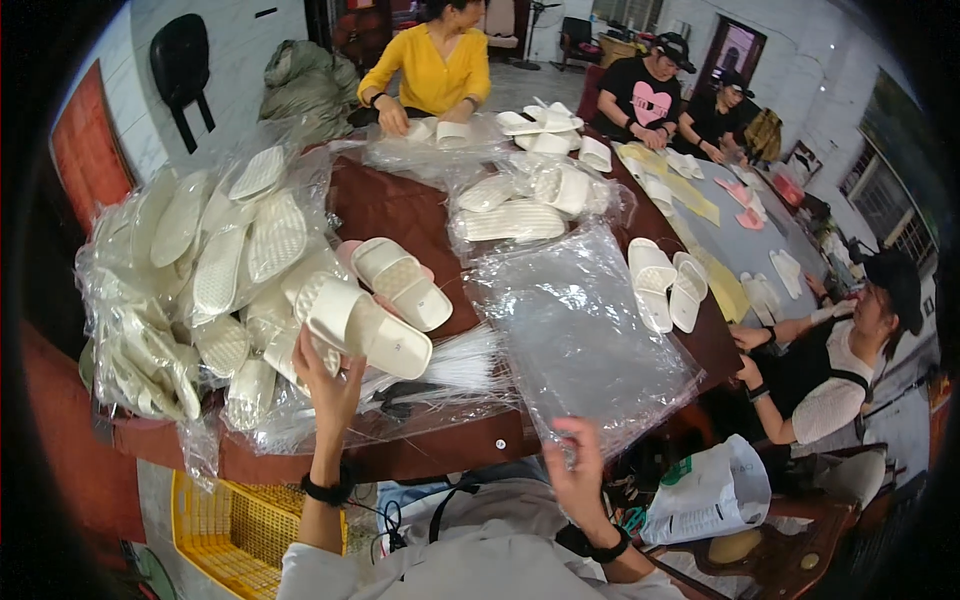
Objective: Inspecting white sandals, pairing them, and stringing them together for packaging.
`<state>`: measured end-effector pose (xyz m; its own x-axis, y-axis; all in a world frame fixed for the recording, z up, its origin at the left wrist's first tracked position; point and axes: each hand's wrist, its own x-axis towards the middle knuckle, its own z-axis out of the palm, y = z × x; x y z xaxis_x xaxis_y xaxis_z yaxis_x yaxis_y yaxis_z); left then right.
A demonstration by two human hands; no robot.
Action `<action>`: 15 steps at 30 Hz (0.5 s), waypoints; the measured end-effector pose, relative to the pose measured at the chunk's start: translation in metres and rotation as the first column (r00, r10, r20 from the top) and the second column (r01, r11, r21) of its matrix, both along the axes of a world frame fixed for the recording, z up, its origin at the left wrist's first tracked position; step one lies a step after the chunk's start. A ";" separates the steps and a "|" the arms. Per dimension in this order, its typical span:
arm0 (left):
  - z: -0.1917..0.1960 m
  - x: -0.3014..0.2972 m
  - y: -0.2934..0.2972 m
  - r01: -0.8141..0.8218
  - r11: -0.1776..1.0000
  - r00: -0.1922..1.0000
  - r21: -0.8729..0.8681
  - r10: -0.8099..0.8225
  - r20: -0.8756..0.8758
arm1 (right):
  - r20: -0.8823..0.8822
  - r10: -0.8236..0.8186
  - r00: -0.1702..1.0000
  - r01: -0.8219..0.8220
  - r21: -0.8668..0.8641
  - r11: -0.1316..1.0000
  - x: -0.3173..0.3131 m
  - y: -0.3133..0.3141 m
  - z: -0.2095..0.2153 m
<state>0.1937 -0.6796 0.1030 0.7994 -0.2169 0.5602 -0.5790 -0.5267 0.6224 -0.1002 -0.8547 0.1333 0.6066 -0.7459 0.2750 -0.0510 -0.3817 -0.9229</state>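
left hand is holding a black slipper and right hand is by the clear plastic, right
The head view shows a white slipper, not a black one; the left hand holds it, and the right hand is by the clear plastic.

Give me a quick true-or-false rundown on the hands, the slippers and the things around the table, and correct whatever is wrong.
1. The left hand holds a white slipper. True.
2. The right hand is gripping a pink slipper. False: it is at the near edge of the flat clear plastic.
3. The bundle of thin white strips lies to the left of the flat clear plastic. True.
4. The yellow crate stands on top of the table. False: it is below the table's near edge, at the lower left.
5. The person in the yellow top is at the table's far side. True.
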 end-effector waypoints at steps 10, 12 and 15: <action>-0.053 -0.010 0.008 0.111 0.711 0.710 -0.695 -0.546 -0.445 | 0.069 0.344 0.936 -0.350 0.111 0.930 0.103 0.031 0.011; -0.053 -0.013 0.004 0.063 0.698 0.657 -0.713 -0.567 -0.497 | 0.173 0.328 0.929 -0.363 0.244 0.899 0.129 0.033 -0.008; -0.031 -0.024 -0.004 0.005 0.692 0.605 -0.722 -0.577 -0.549 | 0.224 0.324 0.919 -0.380 0.293 0.877 0.166 0.025 -0.035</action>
